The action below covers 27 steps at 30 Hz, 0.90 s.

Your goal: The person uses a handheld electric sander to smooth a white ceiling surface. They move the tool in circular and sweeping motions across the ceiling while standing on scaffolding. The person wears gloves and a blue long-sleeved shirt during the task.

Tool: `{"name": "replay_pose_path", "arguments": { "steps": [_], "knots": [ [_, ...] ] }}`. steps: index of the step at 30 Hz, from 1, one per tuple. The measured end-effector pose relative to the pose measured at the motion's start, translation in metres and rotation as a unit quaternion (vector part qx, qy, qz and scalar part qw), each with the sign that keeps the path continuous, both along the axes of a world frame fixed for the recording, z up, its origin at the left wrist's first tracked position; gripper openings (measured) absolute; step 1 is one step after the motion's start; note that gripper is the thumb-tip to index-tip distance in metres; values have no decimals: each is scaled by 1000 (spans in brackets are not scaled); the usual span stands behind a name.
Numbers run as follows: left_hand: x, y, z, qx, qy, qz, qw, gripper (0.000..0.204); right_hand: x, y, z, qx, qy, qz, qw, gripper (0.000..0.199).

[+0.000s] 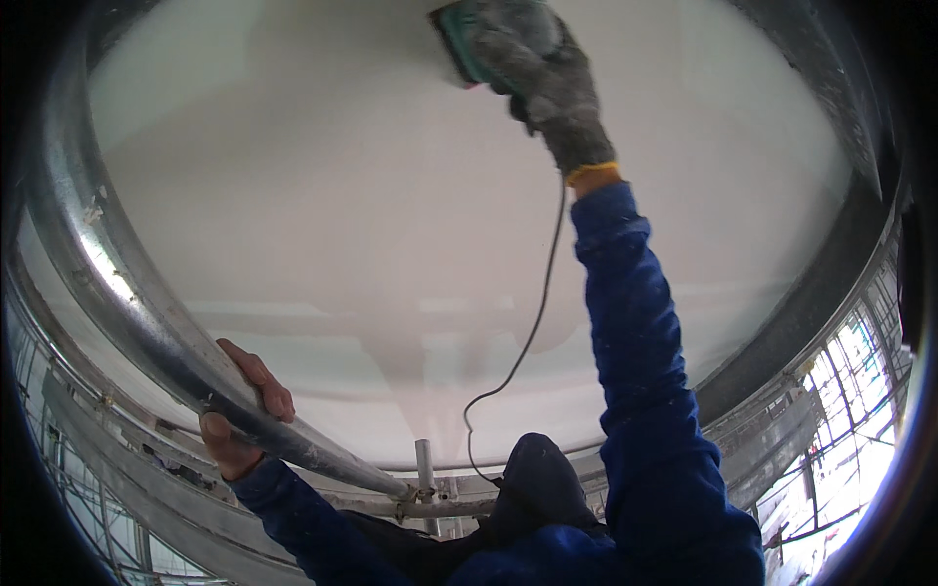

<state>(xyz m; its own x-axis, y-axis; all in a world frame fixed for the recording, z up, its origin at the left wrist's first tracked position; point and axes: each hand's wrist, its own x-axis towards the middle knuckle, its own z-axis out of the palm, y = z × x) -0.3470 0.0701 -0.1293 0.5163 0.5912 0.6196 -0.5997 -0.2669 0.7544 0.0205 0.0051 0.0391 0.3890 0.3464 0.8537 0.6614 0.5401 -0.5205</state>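
In the head view, the only one I have, the power tool [459, 41] sits at the top, right of centre, partly cut off by the picture's upper edge. I read it as a compact hand-held machine with a teal-green body and a dark, flat, straight-edged base turned toward the left; a small touch of red shows at its lower corner. It is slightly blurred for me, and much of the housing is hidden under the glove. Behind it spreads a broad, smooth, off-white surface [322, 195]; I cannot tell whether the base is touching it.

My right hand [542, 73], in a dusty grey glove with a yellow cuff edge, has its fingers closed around the tool, the blue-sleeved arm stretched far out. A thin dark cord [554, 244] comes into sight at the glove's wrist and hangs in a loose curve down toward the knee [535, 479]; where it joins the tool I cannot see.

My left hand [232, 452], bare, is wrapped around a thick metal pipe [137, 303], fingers over the upper side, thumb on the lower, well apart from the tool.
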Motion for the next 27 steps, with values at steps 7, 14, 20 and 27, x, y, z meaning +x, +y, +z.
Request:
{"name": "replay_pose_path", "arguments": {
  "steps": [7, 14, 20, 27],
  "knots": [
    [-4, -1, -2, 0, 4, -24, 1000, 66, 68, -78, 6, 47, 33, -195, 979, 77],
    [-11, -4, -7, -22, -35, -46, 998, 60, 71, -95, 27, 62, 2, -373, 926, 79],
    [-15, 1, -2, 6, -20, -134, 991, 44, 108, -93, 39, 125, -242, -596, 755, 69],
    [3, 18, 8, 62, 1, -441, 895, 25, 70, -56, 44, 90, -260, -338, 900, 66]
  ]
}}
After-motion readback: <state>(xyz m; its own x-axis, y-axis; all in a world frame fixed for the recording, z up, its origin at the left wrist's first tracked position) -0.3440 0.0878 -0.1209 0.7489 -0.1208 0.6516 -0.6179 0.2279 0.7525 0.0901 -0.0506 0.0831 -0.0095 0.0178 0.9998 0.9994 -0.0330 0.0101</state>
